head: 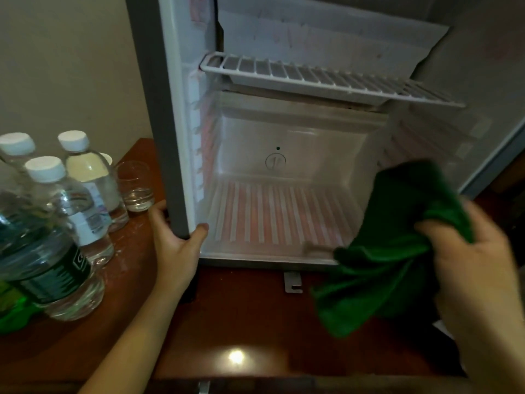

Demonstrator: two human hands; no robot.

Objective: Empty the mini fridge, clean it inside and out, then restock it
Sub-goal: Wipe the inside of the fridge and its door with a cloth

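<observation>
The mini fridge (284, 166) stands open on a brown wooden top, its inside bare and white, with one wire shelf (326, 78) across the upper part. My left hand (176, 240) grips the grey left front edge of the fridge (167, 137) near its bottom corner, thumb inside. My right hand (477, 268) holds a bunched green cloth (386, 265) in front of the fridge's lower right corner. The cloth hangs over the front lip and hides that corner.
Several water bottles (71, 200) with white caps stand on the wooden top (241, 322) to the left of the fridge, with a drinking glass (135, 186) behind them. A green object (11, 314) lies at the far left edge. The fridge door (483, 81) is swung open at right.
</observation>
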